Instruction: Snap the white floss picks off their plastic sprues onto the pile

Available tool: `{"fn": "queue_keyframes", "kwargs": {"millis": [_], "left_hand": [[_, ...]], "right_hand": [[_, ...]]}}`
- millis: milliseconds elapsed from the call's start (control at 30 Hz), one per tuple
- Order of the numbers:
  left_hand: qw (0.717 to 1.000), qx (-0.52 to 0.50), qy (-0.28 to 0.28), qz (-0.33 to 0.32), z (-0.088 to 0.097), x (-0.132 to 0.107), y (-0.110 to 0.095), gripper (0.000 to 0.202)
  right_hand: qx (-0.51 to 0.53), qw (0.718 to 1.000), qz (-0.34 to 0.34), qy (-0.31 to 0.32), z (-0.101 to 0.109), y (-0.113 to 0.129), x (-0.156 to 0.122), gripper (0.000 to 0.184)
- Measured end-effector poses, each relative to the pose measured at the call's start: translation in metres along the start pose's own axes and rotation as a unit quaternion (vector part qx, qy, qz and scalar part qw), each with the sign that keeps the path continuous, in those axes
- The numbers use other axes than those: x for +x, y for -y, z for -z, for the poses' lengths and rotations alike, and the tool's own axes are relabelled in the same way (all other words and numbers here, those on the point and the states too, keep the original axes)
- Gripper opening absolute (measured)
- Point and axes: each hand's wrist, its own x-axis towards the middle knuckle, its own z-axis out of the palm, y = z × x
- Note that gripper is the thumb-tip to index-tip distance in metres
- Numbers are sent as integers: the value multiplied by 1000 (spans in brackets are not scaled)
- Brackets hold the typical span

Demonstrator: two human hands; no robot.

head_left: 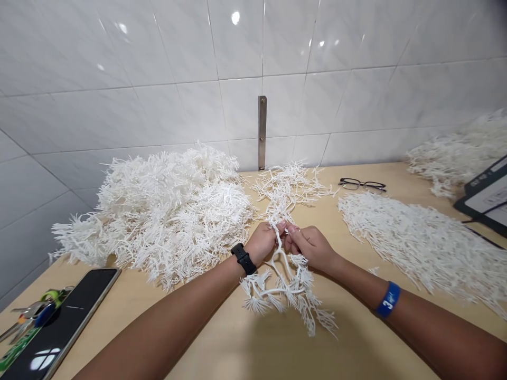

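Note:
My left hand point(264, 240) and my right hand point(311, 247) meet over the middle of the wooden table point(222, 343), both pinching the same white plastic branch piece point(285, 287). Its feathery sprigs hang down toward me beneath my fingers. A black watch band wraps my left wrist; a blue band marked 3 is on my right wrist. Just behind my hands lies a small heap of white branches point(287, 187).
A large pile of white branch pieces point(166, 206) fills the left. A flatter spread point(420, 240) lies to the right, another heap point(459, 153) at far right. Glasses point(362, 184), a phone point(65, 322), keys point(35, 314), a dark clipboard point(489, 198). Tiled wall behind.

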Motion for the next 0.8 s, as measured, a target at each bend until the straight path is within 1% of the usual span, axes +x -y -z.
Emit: {"fn": "queue_keyframes", "kwargs": {"millis": [100,167,333,467,567,700,800], "left_hand": [[1000,-16,7,3,0,1,2,49],[1000,-17,1,5,1,2,5,46],[999,14,-47,7,2,2,10,37],[998,21,-64,13,1,0,10,33],[995,35,-88,10,2,0,10,31],[995,63,-78,3,2,0,10,31],[995,63,-78,11,3,1,10,29]], "right_hand": [[3,1000,6,1,1,2,0,66],[5,1000,2,3,2,2,0,67],[25,999,-14,15,0,0,1,69],[42,998,-31,20,-1,-3,1,69],[48,997,-49,23,-2,-5,1,68],[60,996,-54,30,-2,-8,1,67],[67,996,-50,31,-1,-8,1,67]]}}
